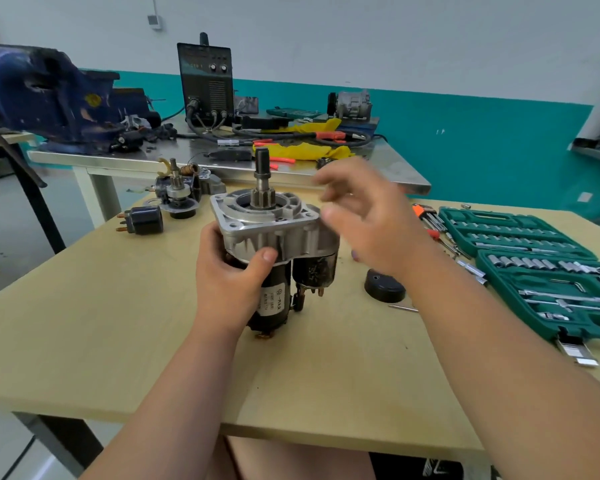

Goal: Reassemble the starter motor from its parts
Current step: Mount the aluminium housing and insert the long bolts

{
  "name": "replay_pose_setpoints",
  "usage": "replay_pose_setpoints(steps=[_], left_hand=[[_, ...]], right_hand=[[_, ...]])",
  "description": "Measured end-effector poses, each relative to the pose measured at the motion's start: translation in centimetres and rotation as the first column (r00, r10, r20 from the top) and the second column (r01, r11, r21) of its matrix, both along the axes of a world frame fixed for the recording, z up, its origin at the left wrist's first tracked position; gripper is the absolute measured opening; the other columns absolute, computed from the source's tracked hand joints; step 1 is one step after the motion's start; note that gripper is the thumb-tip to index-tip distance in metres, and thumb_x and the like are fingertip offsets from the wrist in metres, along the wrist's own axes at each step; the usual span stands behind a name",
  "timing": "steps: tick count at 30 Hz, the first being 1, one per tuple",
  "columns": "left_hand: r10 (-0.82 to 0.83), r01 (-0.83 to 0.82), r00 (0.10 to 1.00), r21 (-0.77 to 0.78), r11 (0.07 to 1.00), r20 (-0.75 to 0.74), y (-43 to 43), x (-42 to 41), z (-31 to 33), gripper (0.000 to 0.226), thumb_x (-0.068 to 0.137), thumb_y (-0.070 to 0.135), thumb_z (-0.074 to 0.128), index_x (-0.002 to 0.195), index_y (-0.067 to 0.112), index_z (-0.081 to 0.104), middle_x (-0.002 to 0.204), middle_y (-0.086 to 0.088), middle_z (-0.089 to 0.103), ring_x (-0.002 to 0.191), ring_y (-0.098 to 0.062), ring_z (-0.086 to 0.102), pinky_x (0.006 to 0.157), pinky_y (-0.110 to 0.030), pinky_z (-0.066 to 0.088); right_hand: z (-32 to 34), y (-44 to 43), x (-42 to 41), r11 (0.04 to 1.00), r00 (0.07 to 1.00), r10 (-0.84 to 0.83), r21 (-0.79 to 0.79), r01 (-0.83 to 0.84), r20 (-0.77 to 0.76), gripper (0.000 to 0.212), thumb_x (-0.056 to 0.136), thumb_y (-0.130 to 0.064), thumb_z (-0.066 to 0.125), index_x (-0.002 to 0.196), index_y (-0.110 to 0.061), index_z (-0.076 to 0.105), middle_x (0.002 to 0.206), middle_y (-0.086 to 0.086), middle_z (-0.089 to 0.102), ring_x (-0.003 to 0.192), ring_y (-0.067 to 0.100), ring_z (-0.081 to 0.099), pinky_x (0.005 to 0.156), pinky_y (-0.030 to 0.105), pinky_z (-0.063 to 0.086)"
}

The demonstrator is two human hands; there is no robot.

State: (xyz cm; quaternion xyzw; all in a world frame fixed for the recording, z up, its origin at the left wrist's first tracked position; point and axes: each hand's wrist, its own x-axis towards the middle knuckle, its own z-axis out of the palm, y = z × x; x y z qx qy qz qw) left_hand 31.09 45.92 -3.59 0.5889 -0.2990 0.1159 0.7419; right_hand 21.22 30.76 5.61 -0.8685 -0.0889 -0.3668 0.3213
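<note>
Gripping starter motor (274, 233) on wooden table (118, 323), left fingers (264, 258) clamped; right fingers (343, 180) blurred, seemingly apart; teal wall (482, 150) behind

This is looking like a mechanical workshop. A heavy blue vise (45, 95) is sitting on a steel bench (118, 159), and a black power unit (207, 81) with dials is standing behind it, its cables (291, 135) trailing across the metal top. A grey machine part (352, 103) is resting at the far end of that bench. On the nearer wooden table (118, 323), an open green socket set (541, 271) is lying at the right with hex keys (426, 214) just beside it. A starter motor (274, 237) is standing upright mid-table, with loose motor parts (177, 192) and a black cap (383, 285) lying around it. A plain white-and-teal wall (465, 133) is running behind.
</note>
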Motion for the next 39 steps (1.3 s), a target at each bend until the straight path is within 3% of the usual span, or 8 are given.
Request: replay_pose_setpoints(steps=[3, 6, 10, 13, 20, 26, 34, 39], left_hand=[[0.074, -0.074, 0.997, -0.037, 0.997, -0.003, 0.5, 0.3, -0.2, 0.048, 0.063, 0.043, 0.062, 0.108, 0.034, 0.051, 0.103, 0.015, 0.062, 0.092, 0.012, 0.06, 0.072, -0.005, 0.046], [0.127, -0.129, 0.992, -0.084, 0.988, -0.022, 0.7, 0.7, -0.3, 0.051, 0.062, 0.042, 0.059, 0.111, 0.029, 0.05, 0.103, 0.014, 0.06, 0.09, 0.014, 0.059, 0.072, -0.004, 0.045], [0.1, -0.1, 0.995, -0.052, 0.994, -0.015, 0.4, 0.9, 0.0, 0.041, 0.062, 0.044, 0.059, 0.101, 0.034, 0.051, 0.098, 0.017, 0.06, 0.086, 0.017, 0.059, 0.068, -0.002, 0.045], [0.042, -0.042, 0.999, -0.014, 0.999, 0.011, 0.1, 0.6, 0.2, 0.046, 0.062, 0.047, 0.063, 0.104, 0.032, 0.052, 0.1, 0.016, 0.062, 0.088, 0.014, 0.06, 0.071, -0.005, 0.046], [-0.016, 0.014, 0.999, 0.067, 0.998, 0.032, -0.6, 0.0, 0.5, 0.052, 0.057, 0.045, 0.067, 0.104, 0.027, 0.054, 0.099, 0.011, 0.064, 0.088, 0.006, 0.062, 0.076, -0.016, 0.052], [0.015, -0.015, 1.0, 0.036, 0.999, -0.004, -0.3, 0.0, 0.4, 0.052, 0.059, 0.047, 0.065, 0.105, 0.028, 0.054, 0.097, 0.013, 0.064, 0.085, 0.011, 0.061, 0.072, -0.011, 0.049], [0.047, -0.047, 0.998, 0.01, 0.999, -0.043, 0.3, 0.1, 0.3, 0.045, 0.061, 0.046, 0.062, 0.104, 0.034, 0.052, 0.098, 0.015, 0.062, 0.083, 0.014, 0.06, 0.067, -0.005, 0.046], [0.035, -0.035, 0.999, 0.006, 0.999, -0.037, 0.2, 0.2, 0.3, 0.045, 0.062, 0.045, 0.064, 0.104, 0.032, 0.053, 0.095, 0.016, 0.064, 0.085, 0.013, 0.061, 0.067, -0.006, 0.047]], right_hand=[[-1.2, -5.3, 0.0, 0.898, 0.955, -0.284, 0.325, 0.296, -0.083, 0.019, 0.09, -0.023, 0.055, 0.097, -0.041, 0.057, 0.097, -0.02, 0.062, 0.09, 0.0, 0.058, 0.087, 0.03, 0.052], [-4.4, -11.1, -0.7, 0.81, 0.734, -0.516, 0.028, 0.586, -0.441, 0.018, 0.096, -0.023, 0.054, 0.107, -0.026, 0.067, 0.113, -0.003, 0.066, 0.089, 0.008, 0.055, 0.08, 0.029, 0.041], [-7.5, -15.4, -2.1, 0.679, 0.517, -0.673, -0.164, 0.716, -0.529, 0.022, 0.097, -0.021, 0.049, 0.099, -0.017, 0.071, 0.108, 0.006, 0.068, 0.072, 0.006, 0.051, 0.067, 0.028, 0.039], [-7.0, -15.7, -2.0, 0.655, 0.429, -0.715, -0.314, 0.688, -0.552, 0.021, 0.096, -0.02, 0.049, 0.096, -0.018, 0.071, 0.097, 0.005, 0.067, 0.071, 0.011, 0.053, 0.062, 0.027, 0.042], [-5.7, -11.7, -5.0, 0.74, 0.208, -0.669, -0.615, 0.272, -0.714, 0.02, 0.087, -0.03, 0.061, 0.097, -0.018, 0.073, 0.092, 0.001, 0.069, 0.085, 0.016, 0.065, 0.074, 0.03, 0.055], [-6.6, -9.1, -5.8, 0.651, 0.262, -0.749, -0.748, 0.126, -0.608, 0.014, 0.089, -0.023, 0.052, 0.091, -0.017, 0.064, 0.081, -0.002, 0.06, 0.076, 0.015, 0.059, 0.068, 0.029, 0.053], [-6.3, -8.0, -5.8, 0.755, 0.385, -0.625, -0.652, 0.074, -0.68, 0.014, 0.092, -0.031, 0.055, 0.103, -0.026, 0.062, 0.093, -0.007, 0.062, 0.086, 0.012, 0.06, 0.078, 0.029, 0.053], [-6.2, -7.2, -4.7, 0.718, 0.351, -0.664, -0.694, 0.054, -0.66, 0.014, 0.089, -0.024, 0.055, 0.09, -0.021, 0.069, 0.087, -0.001, 0.066, 0.08, 0.016, 0.062, 0.07, 0.027, 0.052]])
